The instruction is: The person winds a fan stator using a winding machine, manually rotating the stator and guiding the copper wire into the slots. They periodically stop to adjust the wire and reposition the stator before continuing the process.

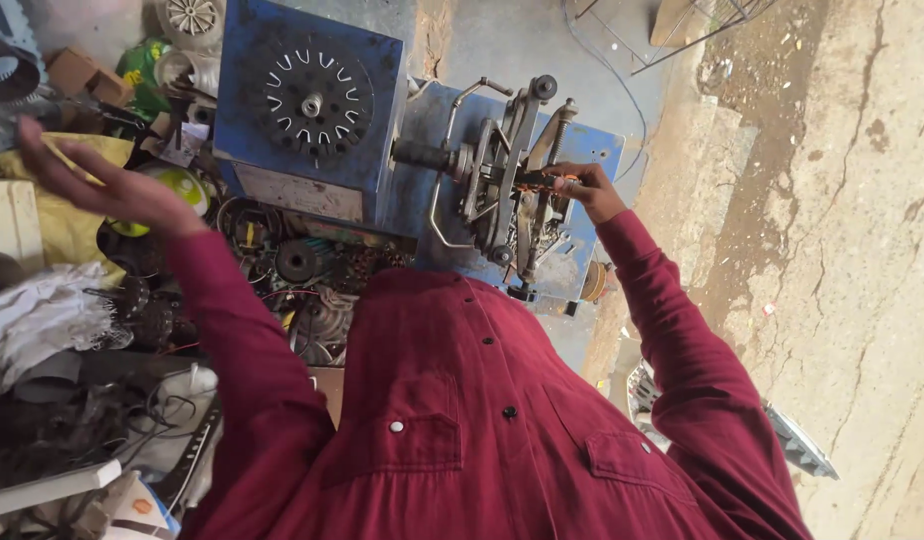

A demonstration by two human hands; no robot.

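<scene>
A person's right hand (pixel 582 190) is clenched around the crank handle (pixel 538 181) of a blue coil-winding machine (pixel 402 180), fingers wrapped over the dark grip where it juts from the metal winding frame (pixel 502 170). The handle sits at the machine's right end, beside the frame it appears to turn, which would explain the grip from the side. The arm reaches forward with the elbow bent, its dark red sleeve (pixel 662 330) running back to the shirt that fills the lower view.

The left hand (pixel 102 180) is raised and released, fingers spread and holding nothing, hovering above a cluttered surface (pixel 42 330) at the left; its blurred edges suggest motion. Nearest beneath it lie a yellow-green round part (pixel 182 185) and a yellow cloth (pixel 67 230).

Outward from the hands, the machine's upright blue panel carries 1 black slotted disc (pixel 312 100) on a central shaft. Motor parts (pixel 302 265) with copper windings crowd the machine's base, close enough to be picked up without stretching. White rags (pixel 42 310) lie further left. Cracked concrete floor (pixel 842 200) spreads to the right.
</scene>
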